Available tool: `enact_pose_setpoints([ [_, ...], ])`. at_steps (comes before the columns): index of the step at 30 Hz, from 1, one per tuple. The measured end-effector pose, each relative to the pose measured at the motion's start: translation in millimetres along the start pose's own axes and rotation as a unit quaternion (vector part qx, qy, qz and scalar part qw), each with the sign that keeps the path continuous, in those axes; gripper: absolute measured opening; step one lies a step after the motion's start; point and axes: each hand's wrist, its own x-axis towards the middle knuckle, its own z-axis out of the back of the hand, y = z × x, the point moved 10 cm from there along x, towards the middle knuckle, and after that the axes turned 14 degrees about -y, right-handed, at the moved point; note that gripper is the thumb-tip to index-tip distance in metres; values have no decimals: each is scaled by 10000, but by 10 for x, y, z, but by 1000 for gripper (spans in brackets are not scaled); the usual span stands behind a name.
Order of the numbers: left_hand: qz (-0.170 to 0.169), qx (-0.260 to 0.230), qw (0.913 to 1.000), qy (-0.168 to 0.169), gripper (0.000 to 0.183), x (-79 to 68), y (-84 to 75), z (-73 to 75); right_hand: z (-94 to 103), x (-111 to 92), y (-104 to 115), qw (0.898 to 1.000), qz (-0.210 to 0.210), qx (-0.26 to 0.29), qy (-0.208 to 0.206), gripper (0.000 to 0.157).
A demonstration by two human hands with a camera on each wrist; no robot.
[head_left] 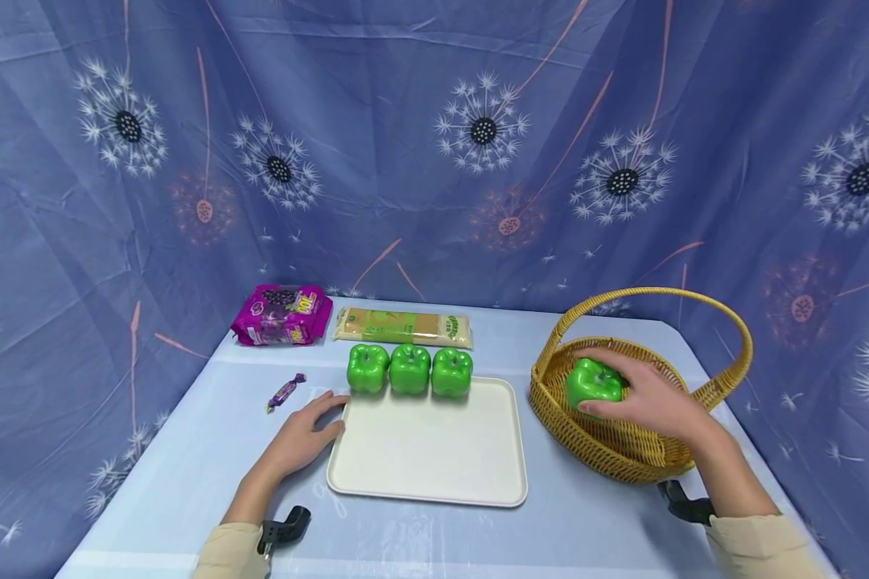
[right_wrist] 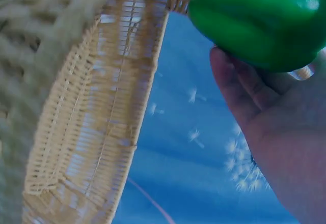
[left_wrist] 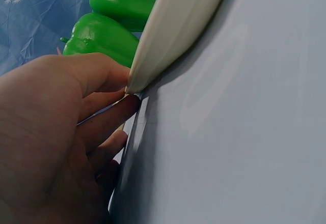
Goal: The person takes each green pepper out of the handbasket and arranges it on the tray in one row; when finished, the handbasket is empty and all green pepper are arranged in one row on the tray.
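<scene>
My right hand (head_left: pixel 652 394) grips a green bell pepper (head_left: pixel 592 382) within the opening of the woven basket (head_left: pixel 601 458), fingers on its far side and thumb on its near side. In the right wrist view the pepper (right_wrist: pixel 254 20) lies against the fingers, beside the basket's wicker wall (right_wrist: pixel 102 107). At the left edge of the cream tray (head_left: pixel 434 458), my left hand (head_left: pixel 304 434) touches the rim with loosely bent fingertips. The left wrist view shows these fingertips at the tray's rim (left_wrist: pixel 168 35). Three more green bell peppers (head_left: pixel 409 370) stand in a row along the tray's far side.
Behind the peppers lies a long pack of noodles (head_left: pixel 403 327). A purple snack bag (head_left: pixel 282 315) stands at the back left, and a small wrapped candy (head_left: pixel 286 392) lies left of the tray. The basket's tall handle (head_left: pixel 739 338) arches over the right side. A blue curtain (head_left: pixel 405 161) hangs behind.
</scene>
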Motion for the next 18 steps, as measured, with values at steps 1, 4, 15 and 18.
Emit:
enact_pose_setpoints([
  [1, -5, 0, 10000, -1, 45, 2, 1, -1, -8, -3, 71, 10000, 40, 37, -3, 72],
  [4, 0, -2, 10000, -2, 45, 5, 4, -2, -112, 12, 205, 9993, 169, 284, 148, 72],
  [15, 25, 40, 10000, 1, 45, 0, -6, 1, -625, 118, 347, 9988, 114, 412, 230, 81],
  [18, 30, 29, 10000, 15, 45, -1, -3, -9, -744, 157, 375, 9993, 301, 198, 40, 77],
])
